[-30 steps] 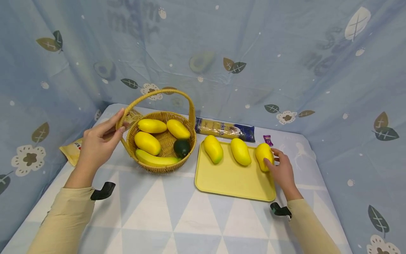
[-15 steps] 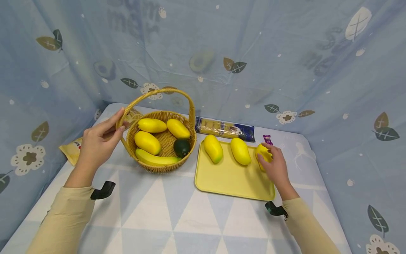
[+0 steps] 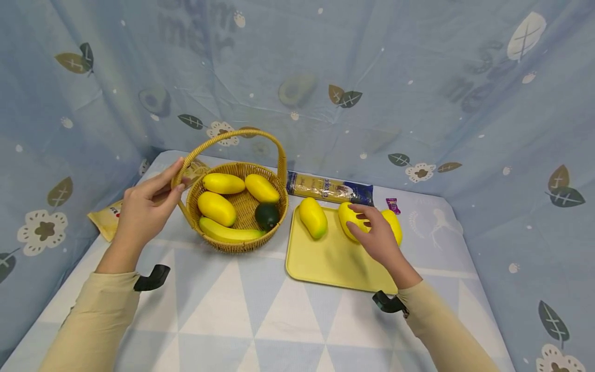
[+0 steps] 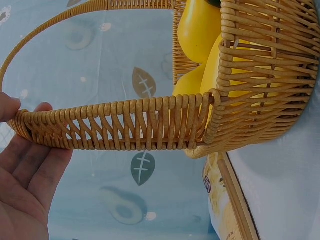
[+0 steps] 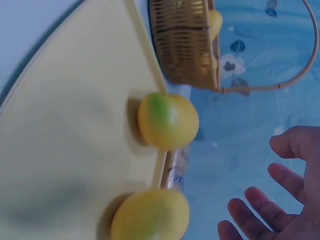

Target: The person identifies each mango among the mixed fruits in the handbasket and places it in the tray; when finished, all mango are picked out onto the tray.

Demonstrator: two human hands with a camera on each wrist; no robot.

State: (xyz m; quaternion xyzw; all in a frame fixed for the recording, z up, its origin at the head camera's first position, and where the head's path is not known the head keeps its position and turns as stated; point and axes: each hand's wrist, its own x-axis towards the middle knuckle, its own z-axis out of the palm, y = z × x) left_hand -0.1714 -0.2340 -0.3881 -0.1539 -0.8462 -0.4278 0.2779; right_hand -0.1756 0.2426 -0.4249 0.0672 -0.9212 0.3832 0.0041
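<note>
My left hand [image 3: 149, 206] pinches the arched handle [image 3: 204, 146] of a wicker basket [image 3: 237, 247] between thumb and fingers, as the left wrist view confirms. Inside lie three yellow mangoes [image 3: 216, 208], a banana [image 3: 228, 234] and a dark green avocado-like fruit [image 3: 267, 216]. Three more mangoes are in a row on a yellow tray [image 3: 321, 263]: a left one [image 3: 313, 218], a middle one [image 3: 346, 213] and a right one [image 3: 394, 225]. Over the middle one hovers my right hand [image 3: 380, 238], partly covering it. In the right wrist view, that hand's fingers [image 5: 265, 207] are spread and hold nothing.
Behind the tray lies a long spaghetti packet [image 3: 327, 189]. A small purple sweet [image 3: 392, 205] is near the tray's far right corner. Left of the basket, a yellow packet [image 3: 108, 221] is partly behind my left hand. Patterned blue curtains [image 3: 297, 77] enclose the table.
My right hand has come off the right mango and moved left over the middle one. The right mango stays on the tray. My left hand keeps its grip on the basket handle.
</note>
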